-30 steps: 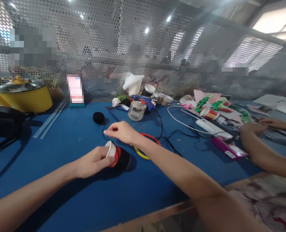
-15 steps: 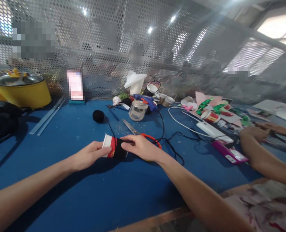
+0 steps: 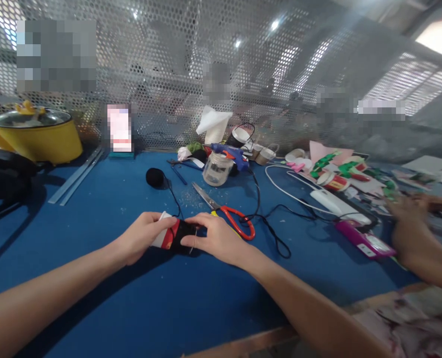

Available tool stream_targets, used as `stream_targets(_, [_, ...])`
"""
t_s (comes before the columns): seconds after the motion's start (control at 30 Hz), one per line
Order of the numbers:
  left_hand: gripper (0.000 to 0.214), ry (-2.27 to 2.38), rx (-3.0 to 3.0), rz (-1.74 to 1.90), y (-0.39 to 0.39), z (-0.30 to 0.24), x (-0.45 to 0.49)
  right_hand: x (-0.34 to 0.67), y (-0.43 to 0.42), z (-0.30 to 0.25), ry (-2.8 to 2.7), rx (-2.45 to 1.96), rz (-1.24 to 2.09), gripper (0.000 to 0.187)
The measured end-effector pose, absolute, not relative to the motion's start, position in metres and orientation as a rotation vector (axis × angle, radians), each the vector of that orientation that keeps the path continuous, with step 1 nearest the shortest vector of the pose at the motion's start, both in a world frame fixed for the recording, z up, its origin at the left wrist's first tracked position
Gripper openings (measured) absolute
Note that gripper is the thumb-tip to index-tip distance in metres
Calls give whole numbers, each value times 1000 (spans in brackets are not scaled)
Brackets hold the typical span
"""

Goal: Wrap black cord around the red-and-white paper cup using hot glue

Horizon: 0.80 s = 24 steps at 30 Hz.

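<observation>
A paper cup (image 3: pixel 169 236), white at the rim, red in the middle and wrapped in black at its far end, lies on its side on the blue table (image 3: pixel 131 298). My left hand (image 3: pixel 140 236) grips its white rim end. My right hand (image 3: pixel 213 239) is closed over the black end with fingers pressed on it. A thin black yarn strand runs from the cup up to a black yarn ball (image 3: pixel 155 177). Scissors with red handles (image 3: pixel 226 213) lie just behind my right hand.
A glass jar (image 3: pixel 216 169) and a blue glue gun (image 3: pixel 230 153) stand behind the scissors, with black and white cables trailing right. A yellow pot (image 3: pixel 34 135) sits far left. Another person's hands (image 3: pixel 416 226) work at the right among paper craft pieces and a pink case (image 3: pixel 364 238).
My right hand came down from above the cup and closed on its black end. The scissors are now uncovered. The other person's hands have shifted at the right.
</observation>
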State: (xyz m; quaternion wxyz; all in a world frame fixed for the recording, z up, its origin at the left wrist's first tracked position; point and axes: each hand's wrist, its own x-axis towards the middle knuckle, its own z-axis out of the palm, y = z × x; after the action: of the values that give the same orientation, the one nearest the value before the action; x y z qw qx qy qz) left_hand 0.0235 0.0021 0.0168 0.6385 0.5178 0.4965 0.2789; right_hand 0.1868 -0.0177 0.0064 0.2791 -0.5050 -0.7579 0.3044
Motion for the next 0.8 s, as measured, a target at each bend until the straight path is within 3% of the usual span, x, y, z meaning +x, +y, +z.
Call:
stream_targets(0.13, [24,1125,1164,702,0,15,24,190,-16,6,-1966,-1341,810,41])
stream_targets(0.27, [24,1123,1175,710,1,12,23,201,-14,20,-1539,-1242,888,23])
stream_targets(0.37, [25,1131,1217,732,5,12,22,208,-13,29,-1316,-1163,1016,24])
stream_targets(0.5, [26,1153,1207,843,9,15,21,207,-14,21,-1760,-1336,935,12])
stream_targets(0.67, [25,1131,1006,872,9,20,24,193,-20,7,-2076,-1407,855,38])
stream_targets(0.8, [23,1112,955,883,11,19,25,186,-26,13,-2187,-1284,628,19])
